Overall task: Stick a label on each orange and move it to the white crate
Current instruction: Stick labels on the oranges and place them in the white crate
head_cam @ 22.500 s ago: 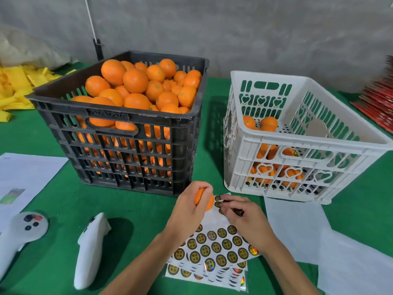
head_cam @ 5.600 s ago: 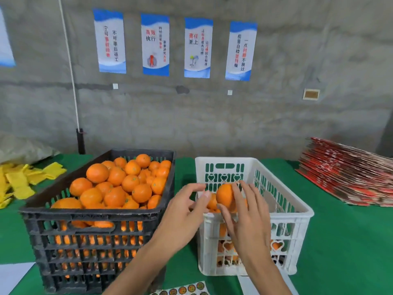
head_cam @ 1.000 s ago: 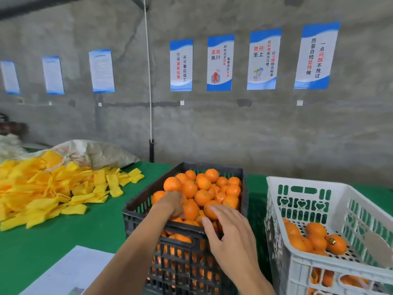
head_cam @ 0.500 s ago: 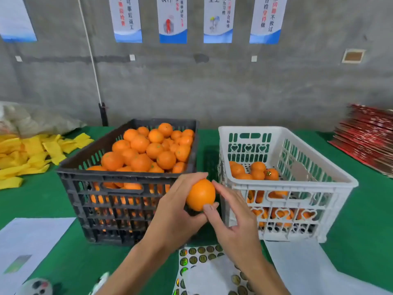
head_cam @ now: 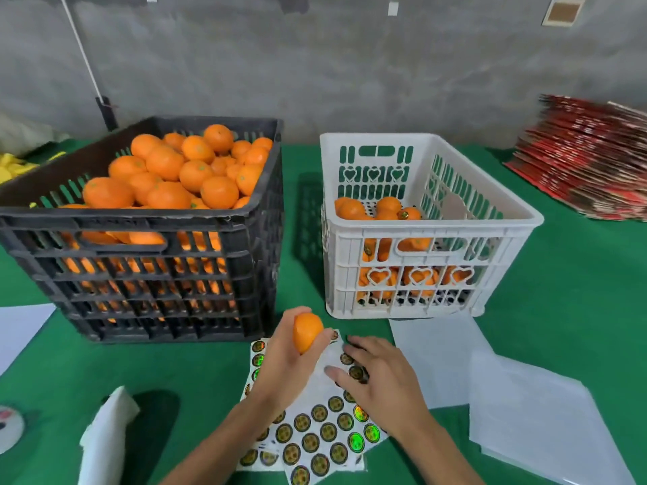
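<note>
Green cloth covered the surface (head_cam: 560, 309) in front of a bare grey wall, with the black crate (head_cam: 157, 246) heaped with fruit on one side and the white crate (head_cam: 430, 225) just beside it, holding only a shallow layer of oranges. Half a second before, we had both hands up at crate height, the fresh orange (head_cam: 306, 332) cupped in the left and the right just touching it; by this moment both hands had come down to the label sheets (head_cam: 325, 428) lying near the front edge. Our left hand (head_cam: 283, 365) gripped the orange, fingers and thumb curled round it, holding it just above the top corner of the sheets. Our right hand (head_cam: 381, 376) lay over the sheets with its fingers spread and fairly straight, the tips resting on or very near a label (head_cam: 356, 372) in the upper rows; it held nothing that we could make out. We judged that picking from the black crate was done for this fruit and the peeling of a label was about to begin, so the orange was not yet labelled and not yet ready for the white crate. Several blank patches on the top sheet suggested labels already used. White backing papers (head_cam: 525, 414) lay to the right, and a white controller (head_cam: 105, 439) to the left.
</note>
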Demonstrator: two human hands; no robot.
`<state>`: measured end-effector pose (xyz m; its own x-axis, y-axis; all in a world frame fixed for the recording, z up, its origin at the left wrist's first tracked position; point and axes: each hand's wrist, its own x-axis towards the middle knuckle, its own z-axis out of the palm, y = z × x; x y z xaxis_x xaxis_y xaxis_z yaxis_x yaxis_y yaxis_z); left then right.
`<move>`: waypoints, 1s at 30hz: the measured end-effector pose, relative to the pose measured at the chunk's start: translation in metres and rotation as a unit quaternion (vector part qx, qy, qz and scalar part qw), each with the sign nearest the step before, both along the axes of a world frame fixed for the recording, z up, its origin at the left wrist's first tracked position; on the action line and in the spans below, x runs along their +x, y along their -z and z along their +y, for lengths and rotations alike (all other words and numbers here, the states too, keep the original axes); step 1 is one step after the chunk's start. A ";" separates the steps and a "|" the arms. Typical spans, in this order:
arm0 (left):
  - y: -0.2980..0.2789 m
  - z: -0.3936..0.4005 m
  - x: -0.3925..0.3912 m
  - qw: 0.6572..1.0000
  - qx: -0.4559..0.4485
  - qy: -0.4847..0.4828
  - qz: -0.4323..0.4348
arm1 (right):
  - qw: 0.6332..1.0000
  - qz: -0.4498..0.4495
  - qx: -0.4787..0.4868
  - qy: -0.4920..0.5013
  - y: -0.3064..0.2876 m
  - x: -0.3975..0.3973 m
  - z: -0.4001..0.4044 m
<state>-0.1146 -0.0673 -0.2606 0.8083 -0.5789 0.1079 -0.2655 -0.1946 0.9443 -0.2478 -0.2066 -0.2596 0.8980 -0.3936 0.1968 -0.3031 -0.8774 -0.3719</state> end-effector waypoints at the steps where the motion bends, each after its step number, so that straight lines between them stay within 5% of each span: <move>1: 0.001 0.000 -0.001 1.000 0.006 0.000 -0.003 | 1.000 -0.006 -0.013 0.002 0.001 -0.001 0.001; 8: 0.001 0.004 -0.004 1.000 0.022 -0.001 -0.012 | 0.988 -0.110 -0.112 -0.010 0.004 0.001 0.005; 15: -0.003 0.005 -0.006 0.999 0.026 0.006 -0.017 | 0.992 -0.104 -0.068 -0.034 0.005 0.000 0.002; 21: -0.004 0.006 -0.007 1.000 0.019 0.009 -0.009 | 0.991 -0.111 0.079 -0.013 0.005 -0.003 -0.004; 25: -0.005 0.005 -0.006 1.000 0.023 0.007 0.003 | 0.931 -0.176 0.307 0.087 -0.005 0.002 -0.004; 30: -0.027 0.004 -0.009 0.999 -0.036 0.025 0.029 | 0.900 -0.333 0.261 0.106 -0.049 0.022 0.017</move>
<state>-0.1234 -0.0630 -0.2334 0.7846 -0.6111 0.1042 -0.2177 -0.1143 0.9693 -0.2259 -0.1894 -0.2106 0.5439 -0.7366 0.4020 0.0000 -0.4790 -0.8778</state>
